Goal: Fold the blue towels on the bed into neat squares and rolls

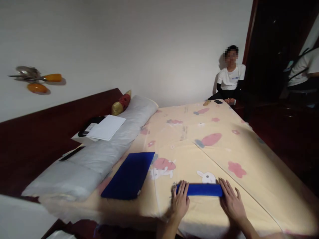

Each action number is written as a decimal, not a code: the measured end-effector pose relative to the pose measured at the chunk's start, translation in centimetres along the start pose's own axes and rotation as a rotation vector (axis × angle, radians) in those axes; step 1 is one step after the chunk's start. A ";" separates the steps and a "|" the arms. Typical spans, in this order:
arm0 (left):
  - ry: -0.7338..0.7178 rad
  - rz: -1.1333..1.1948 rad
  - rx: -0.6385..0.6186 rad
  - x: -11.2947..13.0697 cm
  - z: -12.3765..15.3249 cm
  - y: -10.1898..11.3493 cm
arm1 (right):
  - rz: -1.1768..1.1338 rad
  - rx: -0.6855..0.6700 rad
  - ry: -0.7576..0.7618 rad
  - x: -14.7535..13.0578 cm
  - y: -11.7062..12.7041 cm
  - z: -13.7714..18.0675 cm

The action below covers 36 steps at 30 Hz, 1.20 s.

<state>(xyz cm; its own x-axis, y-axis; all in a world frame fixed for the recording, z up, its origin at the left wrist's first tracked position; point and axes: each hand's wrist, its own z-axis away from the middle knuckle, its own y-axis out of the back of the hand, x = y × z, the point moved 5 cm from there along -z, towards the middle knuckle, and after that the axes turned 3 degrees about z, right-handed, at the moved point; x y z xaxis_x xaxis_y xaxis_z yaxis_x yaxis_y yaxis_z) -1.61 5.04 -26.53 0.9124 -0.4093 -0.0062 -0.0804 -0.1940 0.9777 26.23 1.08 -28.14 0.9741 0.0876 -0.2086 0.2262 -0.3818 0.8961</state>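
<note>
A narrow folded blue cloth (203, 190) lies on a bed covered by a cream sheet (199, 149) printed with pink carrots and rabbits. My left hand (180, 200) rests flat on the cloth's left end, fingers stretched out. My right hand (231, 199) lies flat against its right end, fingers also extended. A larger flat blue folded cloth (129, 176) lies to the left of my hands, apart from them.
A long grey-white rolled quilt (99, 159) runs along the dark wooden headboard (37, 139), with white papers (107, 127) and a gold-red cushion (122, 103) near it. A person in a white shirt (230, 81) sits at the far corner; another stands at the right edge.
</note>
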 end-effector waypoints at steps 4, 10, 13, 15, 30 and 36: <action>0.103 -0.018 0.063 2.2 -1.2 -1.2 | 0.034 0.065 -0.076 -2.1 -0.5 -0.6; -0.136 -0.030 0.209 8.8 -2.9 -2.5 | 0.066 -0.007 0.126 -8.2 -2.7 -1.4; -0.182 -0.011 0.228 8.8 -2.7 -1.5 | 0.047 -0.048 0.139 -7.9 -2.7 -1.4; -0.184 -0.008 0.192 7.1 -2.3 -0.7 | 0.018 -0.056 0.137 -6.6 -1.9 -1.1; 0.031 0.118 -0.070 -1.3 -1.9 -0.9 | -0.044 -0.163 0.092 0.9 -2.1 -2.0; 0.064 0.078 -0.059 -2.0 -2.0 -0.5 | -0.126 -0.096 0.172 1.7 -2.2 -1.4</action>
<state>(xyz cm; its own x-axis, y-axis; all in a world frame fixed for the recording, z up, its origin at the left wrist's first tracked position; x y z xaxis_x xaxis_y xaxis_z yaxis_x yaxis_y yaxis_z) -2.63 7.73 -26.62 0.9283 -0.3627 0.0821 -0.1300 -0.1098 0.9854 27.40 3.34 -29.90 0.9220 0.2875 -0.2592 0.3375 -0.2690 0.9021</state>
